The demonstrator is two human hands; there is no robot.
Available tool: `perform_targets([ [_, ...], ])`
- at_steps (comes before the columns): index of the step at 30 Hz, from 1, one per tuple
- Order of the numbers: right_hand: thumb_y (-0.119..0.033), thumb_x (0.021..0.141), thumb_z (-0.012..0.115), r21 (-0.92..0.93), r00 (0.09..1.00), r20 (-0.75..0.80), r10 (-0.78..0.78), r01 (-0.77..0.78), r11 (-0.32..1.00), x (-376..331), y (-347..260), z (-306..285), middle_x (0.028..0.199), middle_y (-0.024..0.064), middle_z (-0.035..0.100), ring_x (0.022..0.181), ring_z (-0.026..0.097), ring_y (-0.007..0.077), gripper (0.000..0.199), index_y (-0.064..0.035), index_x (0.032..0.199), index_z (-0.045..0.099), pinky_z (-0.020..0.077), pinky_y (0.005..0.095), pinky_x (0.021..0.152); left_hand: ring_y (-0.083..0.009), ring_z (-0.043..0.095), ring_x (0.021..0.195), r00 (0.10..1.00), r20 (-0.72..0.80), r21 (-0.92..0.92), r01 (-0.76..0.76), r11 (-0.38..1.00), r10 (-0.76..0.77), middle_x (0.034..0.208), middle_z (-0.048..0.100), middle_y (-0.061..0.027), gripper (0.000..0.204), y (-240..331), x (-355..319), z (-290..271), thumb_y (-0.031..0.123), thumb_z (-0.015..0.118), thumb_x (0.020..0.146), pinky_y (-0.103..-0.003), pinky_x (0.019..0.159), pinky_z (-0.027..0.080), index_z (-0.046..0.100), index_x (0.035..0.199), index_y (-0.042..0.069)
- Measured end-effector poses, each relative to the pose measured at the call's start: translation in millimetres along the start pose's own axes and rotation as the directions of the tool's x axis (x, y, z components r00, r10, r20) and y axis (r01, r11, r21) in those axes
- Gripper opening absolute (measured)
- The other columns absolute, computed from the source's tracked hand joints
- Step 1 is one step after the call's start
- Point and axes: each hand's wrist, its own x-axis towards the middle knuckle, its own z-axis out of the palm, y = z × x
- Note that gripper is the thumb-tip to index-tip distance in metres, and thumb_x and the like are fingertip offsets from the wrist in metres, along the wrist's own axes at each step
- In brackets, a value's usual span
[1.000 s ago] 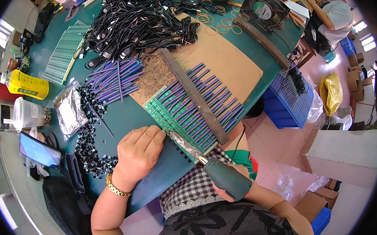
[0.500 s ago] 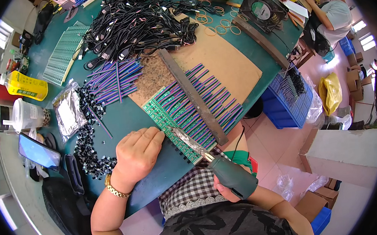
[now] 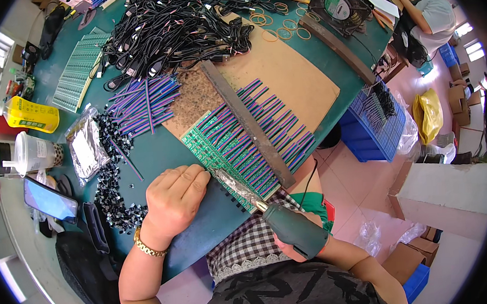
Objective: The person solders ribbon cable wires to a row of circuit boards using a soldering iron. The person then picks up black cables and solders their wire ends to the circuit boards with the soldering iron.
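Note:
My left hand (image 3: 173,199) rests knuckles up on the green table (image 3: 159,152), fingertips at the near edge of a green circuit board strip (image 3: 217,145) lined with purple and blue wires. My right hand (image 3: 287,245), mostly hidden under the tool, grips a soldering iron with a dark green handle (image 3: 297,230). Its foil-wrapped metal shaft (image 3: 234,183) lies along the board's near edge, tip beside my left fingers. A metal bar (image 3: 247,123) lies across the wires on a brown cardboard sheet (image 3: 292,75).
A heap of black cables (image 3: 172,27) fills the far table. Loose purple wires (image 3: 141,102), small black parts (image 3: 113,183), a foil bag (image 3: 85,149), spare green boards (image 3: 76,67), a phone (image 3: 49,199), a cup (image 3: 32,152), a yellow bottle (image 3: 29,113), a fan (image 3: 340,4). Another person (image 3: 431,14) sits far right.
The soldering iron has slid slightly along the board's near edge toward my left fingers. My left hand has barely moved.

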Motion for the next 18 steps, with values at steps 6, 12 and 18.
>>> perform_targets([
  [6, -0.011, 0.079, 0.063, -0.087, 0.995, 0.099, 0.001, 0.007, 0.996, -2, -4, -3, 0.093, 0.0066, 0.065, 0.080, 0.064, 0.0204, 0.028, -0.0050, 0.107, 0.064, 0.0512, 0.0312, 0.070, -0.0225, 0.065, 0.073, 1.000, 0.006, -0.004, 0.004, 1.000, -0.004, 0.085, 0.066, -0.0077, 0.022, 1, 1, -1, -0.002, 0.071, 0.068, -0.032, 0.065, 0.052, 0.064, 0.088, 0.001],
  [12, -0.024, 0.066, 0.074, -0.048, 0.995, -0.078, -0.066, 0.062, 0.997, -6, 1, 5, 0.094, 0.0086, 0.064, 0.068, 0.063, 0.0222, 0.038, -0.0060, 0.098, 0.068, 0.0494, 0.0314, 0.053, -0.0224, 0.065, 0.073, 1.000, 0.006, -0.004, 0.002, 1.000, -0.002, 0.085, 0.066, -0.0077, 0.022, 1, 2, 0, -0.002, 0.071, 0.068, -0.032, 0.065, 0.052, 0.063, 0.088, 0.001],
  [18, -0.013, 0.092, 0.053, 0.368, 0.801, 0.373, 0.469, -0.592, 0.717, -37, 16, 22, 0.094, 0.0056, 0.065, 0.084, 0.062, 0.0163, 0.026, -0.0016, 0.113, 0.063, 0.0510, 0.0282, 0.078, -0.0220, 0.065, 0.072, 1.000, 0.011, 0.010, 0.002, 1.000, -0.002, 0.085, 0.065, -0.0077, 0.023, 3, 2, -1, -0.002, 0.071, 0.068, -0.032, 0.064, 0.052, 0.063, 0.088, 0.001],
])
